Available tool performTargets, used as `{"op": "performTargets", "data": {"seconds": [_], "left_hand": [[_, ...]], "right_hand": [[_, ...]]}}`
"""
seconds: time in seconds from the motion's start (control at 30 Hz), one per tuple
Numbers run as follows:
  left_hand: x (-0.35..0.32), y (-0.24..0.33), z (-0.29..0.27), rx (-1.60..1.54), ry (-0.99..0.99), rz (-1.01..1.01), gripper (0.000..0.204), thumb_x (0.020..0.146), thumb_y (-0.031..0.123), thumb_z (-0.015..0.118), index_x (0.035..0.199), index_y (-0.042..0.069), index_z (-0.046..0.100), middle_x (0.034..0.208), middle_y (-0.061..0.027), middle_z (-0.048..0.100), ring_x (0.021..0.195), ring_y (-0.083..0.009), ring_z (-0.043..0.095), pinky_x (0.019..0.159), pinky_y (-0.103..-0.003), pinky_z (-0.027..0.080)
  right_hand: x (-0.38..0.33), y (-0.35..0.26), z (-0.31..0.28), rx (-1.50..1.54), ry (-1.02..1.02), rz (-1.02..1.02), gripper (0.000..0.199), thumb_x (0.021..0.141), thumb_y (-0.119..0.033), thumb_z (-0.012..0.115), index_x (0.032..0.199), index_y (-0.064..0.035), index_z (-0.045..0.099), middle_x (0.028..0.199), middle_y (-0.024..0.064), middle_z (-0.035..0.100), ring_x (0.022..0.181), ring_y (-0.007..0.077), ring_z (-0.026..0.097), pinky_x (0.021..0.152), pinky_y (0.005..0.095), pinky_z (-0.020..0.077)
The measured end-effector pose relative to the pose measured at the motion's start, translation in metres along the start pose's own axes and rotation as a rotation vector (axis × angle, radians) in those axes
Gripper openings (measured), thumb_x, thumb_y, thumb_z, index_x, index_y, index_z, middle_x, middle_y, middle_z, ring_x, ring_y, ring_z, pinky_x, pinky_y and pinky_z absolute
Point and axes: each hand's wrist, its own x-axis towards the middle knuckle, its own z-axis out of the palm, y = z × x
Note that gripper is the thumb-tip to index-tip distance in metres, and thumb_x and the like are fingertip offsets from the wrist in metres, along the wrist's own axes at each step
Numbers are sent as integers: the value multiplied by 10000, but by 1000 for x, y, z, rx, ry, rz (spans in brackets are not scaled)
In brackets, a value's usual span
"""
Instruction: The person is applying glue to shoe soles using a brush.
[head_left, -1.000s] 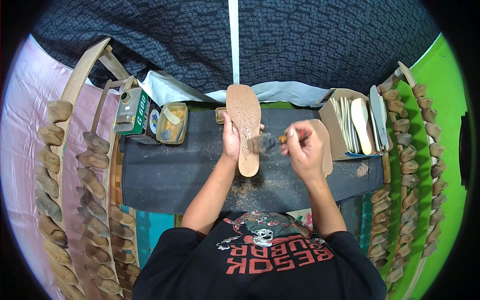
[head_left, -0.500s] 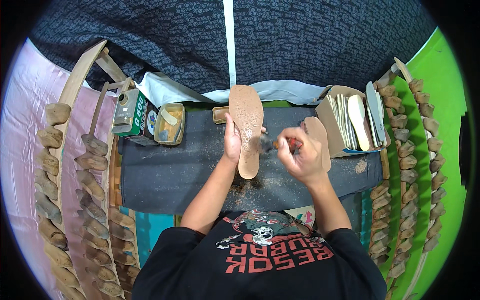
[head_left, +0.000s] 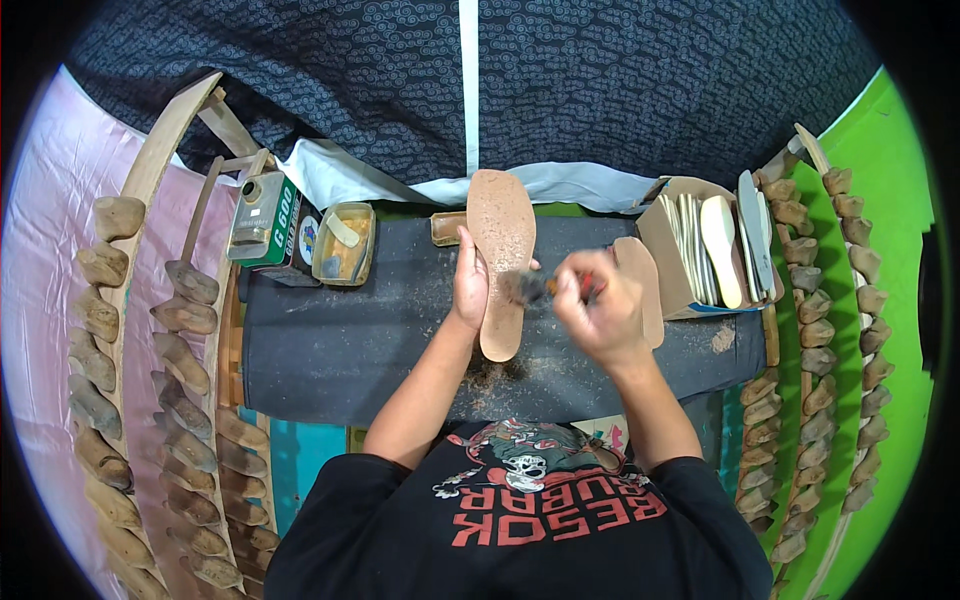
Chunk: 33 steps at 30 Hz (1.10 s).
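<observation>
Head camera's looking straight down at a shoe sole (head_left: 503, 225), held up over a dark cloth-covered table (head_left: 340, 350), pretty much mid-picture. It's tan-brown, one flat piece, with the broad rounded end pointing away from the person and the narrower end toward them. The face is kinda rough and mottled, with little flecks all over and a darker, grubby bit around the waist.

Left hand (head_left: 470, 290) has it: palm behind, thumb along the left edge, fingertips just peeking past the right edge. Right hand (head_left: 600, 305) is curled around the reddish-orange handle of a brush (head_left: 537, 288), dark bristles over the sole's middle. It's blurry, so I can't tell how hard they're pressing, if at all.

Another tan sole (head_left: 640, 275) lies just beyond the right hand, next to a cardboard box (head_left: 668, 265) stuffed with pale ones. Over on the left there's a metal can (head_left: 265, 225) beside a grubby tub (head_left: 343, 245). Crumbly bits (head_left: 487, 385) litter the cloth below.
</observation>
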Motion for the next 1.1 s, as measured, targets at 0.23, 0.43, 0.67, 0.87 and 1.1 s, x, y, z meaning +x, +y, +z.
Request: {"op": "performTargets", "data": {"seconds": [0.23,0.43,0.67,0.87,1.1], "left_hand": [[-4,7,42,-78,231,-27,763,1047,668,158,1377,83,520,1135,-91,683,913,-184,688,752,-328,585],[-3,-4,9,79,-44,-15,762,1033,691,195,1378,103,536,1118,-70,689,911,-195,692,756,-336,580],[-7,-1,11,34,25,-21,801,1024,710,181,1349,71,538,1061,-98,696,921,-211,708,819,-365,594],[-6,-5,13,-1,-39,-52,769,1032,692,180,1376,98,528,1131,-86,673,886,-197,677,725,-345,570],[-7,7,20,-36,38,22,752,1045,667,178,1368,84,527,1133,-104,685,942,-224,700,821,-380,586]], "right_hand": [[4,16,0,22,93,58,72,907,-50,679,922,-16,618,707,76,658,573,153,654,544,291,510],[13,15,-7,-114,115,-34,81,881,-35,691,918,-14,622,719,88,657,571,159,646,544,294,514],[2,9,11,24,90,-16,83,871,-32,687,902,-8,614,685,103,647,560,207,661,536,316,519],[19,23,2,15,210,80,64,897,-25,670,916,-15,610,681,84,648,555,170,649,530,305,507],[-1,5,9,18,101,-46,97,866,-35,704,908,-18,618,670,91,637,536,202,646,521,316,508]]}}
